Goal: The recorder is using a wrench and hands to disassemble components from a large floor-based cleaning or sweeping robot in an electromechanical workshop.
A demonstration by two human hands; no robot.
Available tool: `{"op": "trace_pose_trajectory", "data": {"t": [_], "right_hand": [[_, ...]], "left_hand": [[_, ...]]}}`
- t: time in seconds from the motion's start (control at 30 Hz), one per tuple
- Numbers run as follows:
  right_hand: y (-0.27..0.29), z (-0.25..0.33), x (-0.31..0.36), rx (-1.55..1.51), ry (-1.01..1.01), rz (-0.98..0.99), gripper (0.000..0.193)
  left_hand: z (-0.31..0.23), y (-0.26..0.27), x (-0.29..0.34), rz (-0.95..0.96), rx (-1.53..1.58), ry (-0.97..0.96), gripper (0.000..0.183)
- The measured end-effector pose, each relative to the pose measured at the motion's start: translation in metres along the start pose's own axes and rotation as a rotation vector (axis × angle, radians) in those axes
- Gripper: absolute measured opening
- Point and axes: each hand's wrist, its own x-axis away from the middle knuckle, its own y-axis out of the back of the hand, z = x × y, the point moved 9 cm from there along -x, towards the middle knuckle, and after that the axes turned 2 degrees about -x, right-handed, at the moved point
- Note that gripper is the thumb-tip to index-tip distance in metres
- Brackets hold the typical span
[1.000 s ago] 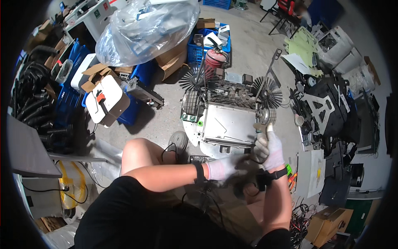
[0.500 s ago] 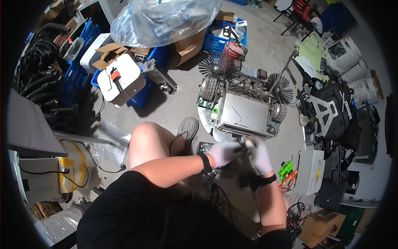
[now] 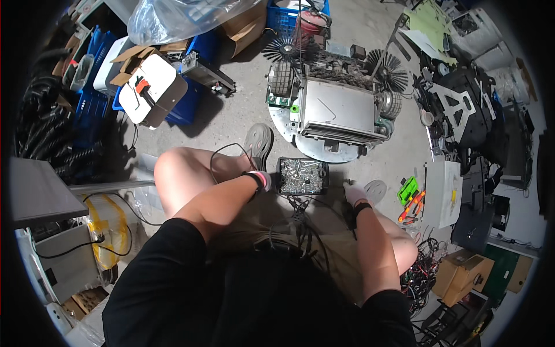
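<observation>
Black tray (image 3: 326, 175) of screws (image 3: 302, 177) on floor (image 3: 231, 115), between your left hand (image 3: 263, 181), just beside tray's left edge, and right hand (image 3: 355, 193), apart from right edge; can't tell either grip's state.

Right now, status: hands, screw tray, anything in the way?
Left hand just left of black tray, grip hidden. Right hand off to its right, grip unclear. Tray holds small metal screws; dark cables by its near edge.
</observation>
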Motion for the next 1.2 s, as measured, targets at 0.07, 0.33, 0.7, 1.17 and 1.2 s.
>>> {"op": "trace_pose_trajectory", "data": {"t": [0.07,0.33,0.7,1.17,1.2], "right_hand": [[-0.008,-0.018,-0.009,0.011,-0.027,-0.023,0.040],[0.061,0.129,0.030,-0.745,0.260,0.080,0.017],[0.173,0.188,-0.105,-0.617,0.242,-0.053,0.017],[0.102,0.281,-0.133,0.781,0.369,0.058,0.028],[0.105,0.282,-0.137,0.751,0.387,-0.020,0.031]], "left_hand": [[-0.004,-0.009,-0.002,0.038,0.028,-0.013,0.042],[-0.016,0.182,0.158,-0.669,0.674,0.303,0.039],[0.037,0.325,0.222,-0.999,0.703,0.313,0.041],[-0.079,0.289,0.144,-0.352,0.307,-0.029,0.034],[-0.082,0.294,0.148,-0.366,0.313,-0.023,0.035]]}}
